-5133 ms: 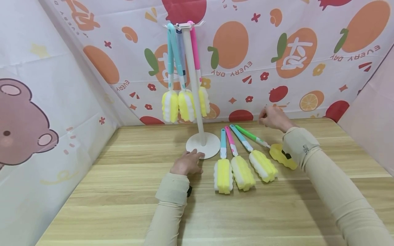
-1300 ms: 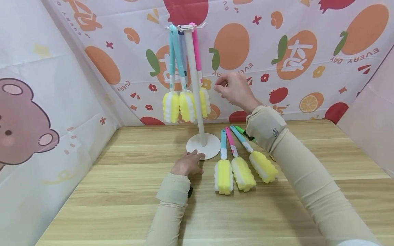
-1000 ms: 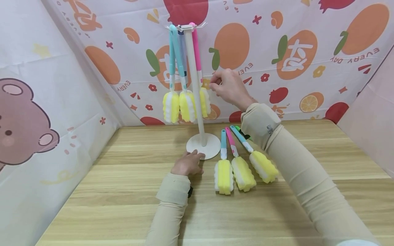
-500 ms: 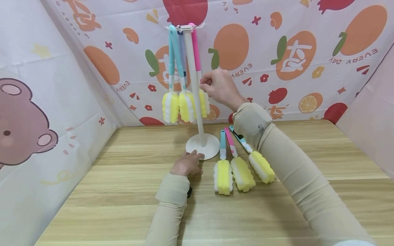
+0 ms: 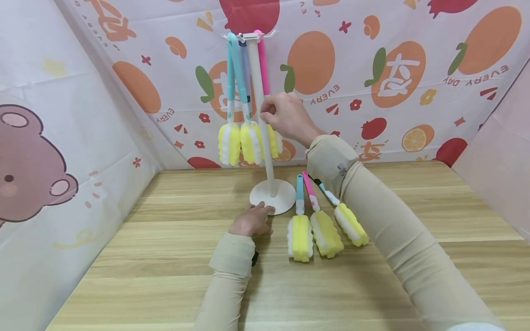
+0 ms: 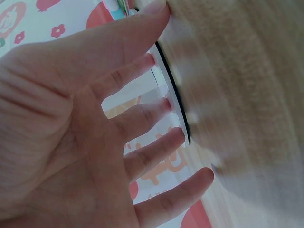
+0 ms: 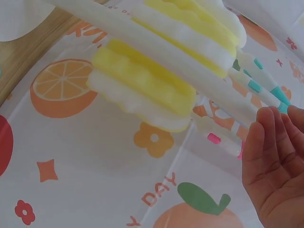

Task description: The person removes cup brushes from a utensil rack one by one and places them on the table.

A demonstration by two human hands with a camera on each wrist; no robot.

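A white stand has a round base (image 5: 281,201) and an upright pole (image 5: 269,158). Sponge brushes hang from its hooks: two with turquoise handles (image 5: 239,73), one blue-grey (image 5: 248,78), one pink (image 5: 264,69). My left hand (image 5: 250,221) rests with spread fingers at the base's near edge; the left wrist view shows the fingertips (image 6: 178,135) along that rim. My right hand (image 5: 288,117), fingers loosely bent, is raised at the pole. It looks empty in the right wrist view, its fingertips (image 7: 267,116) close to the pole; I cannot tell whether they touch.
On the wooden table (image 5: 165,266), right of the base, lie a turquoise-handled brush (image 5: 301,234), a pink-handled brush (image 5: 326,232) and another turquoise-handled brush (image 5: 352,224) partly behind my right sleeve (image 5: 372,202). A printed cloth (image 5: 352,27) stands behind the table.
My right hand has moved left from the table's right side up to the pole. Its sleeve now hides the green-handled brush. My left hand has stayed at the base.
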